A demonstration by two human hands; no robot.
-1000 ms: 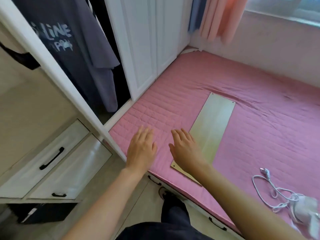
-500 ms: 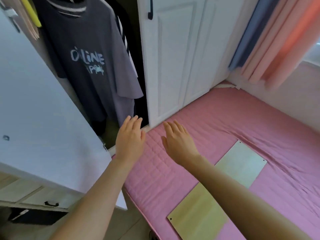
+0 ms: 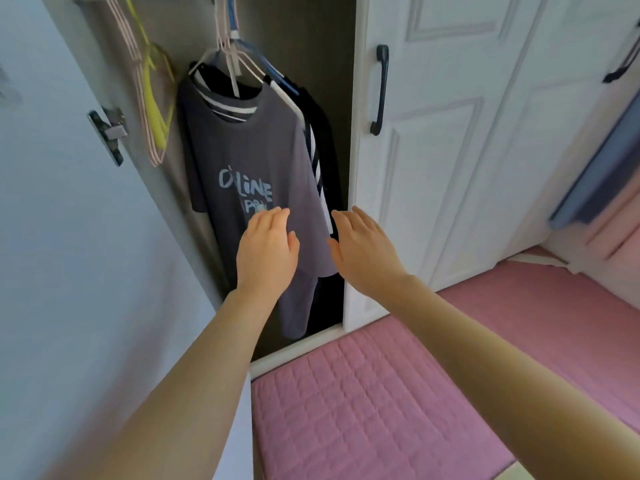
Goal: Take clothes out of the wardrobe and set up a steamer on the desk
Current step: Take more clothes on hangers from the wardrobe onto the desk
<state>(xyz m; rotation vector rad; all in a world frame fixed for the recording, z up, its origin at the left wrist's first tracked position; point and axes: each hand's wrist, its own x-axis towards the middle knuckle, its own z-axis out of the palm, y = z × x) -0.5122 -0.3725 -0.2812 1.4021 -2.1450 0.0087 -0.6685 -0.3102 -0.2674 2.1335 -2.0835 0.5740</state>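
Your left hand and right hand reach out flat and empty, fingers released. The grey T-shirt hangs long-axis vertical in the wardrobe, just beyond your left fingertips; its hanger sits far above both, nearer the left

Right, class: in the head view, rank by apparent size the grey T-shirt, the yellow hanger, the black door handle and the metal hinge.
1. Grey T-shirt, by far the largest.
2. Yellow hanger.
3. Black door handle, close to the hanger in length but thinner.
4. Metal hinge, smallest, though it sits nearer the camera.
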